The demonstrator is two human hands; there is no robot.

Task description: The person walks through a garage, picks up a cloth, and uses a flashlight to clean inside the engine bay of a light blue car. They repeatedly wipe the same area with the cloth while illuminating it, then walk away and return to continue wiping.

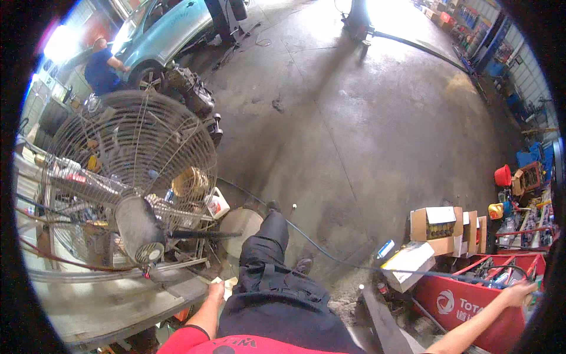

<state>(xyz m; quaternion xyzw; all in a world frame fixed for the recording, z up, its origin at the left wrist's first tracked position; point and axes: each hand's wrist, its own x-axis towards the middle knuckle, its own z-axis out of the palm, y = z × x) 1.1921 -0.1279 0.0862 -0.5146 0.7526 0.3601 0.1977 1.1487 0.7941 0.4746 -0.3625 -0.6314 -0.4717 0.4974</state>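
Low in the view, my left hand [217,290] is closed around a crumpled cream-white piece [229,285], paper or cloth; I cannot tell which. It is beside the edge of a metal-topped bench [118,304]. My right hand [517,294] reaches out over a red metal cabinet [471,315], fingers curled round a thin dark-blue hose [330,257]. That hose crosses the floor past my legs and runs up to this hand. Something small and green shows just beyond my right fingers, too blurred to name.
A large caged fan [140,227] stands at the left. Cardboard boxes with bottles [437,229] and a white box [408,265] sit near the cabinet. A round lid-like disc [242,227] lies by my leg. Far left, a person in blue [101,71] is beside a light-blue car [159,35].
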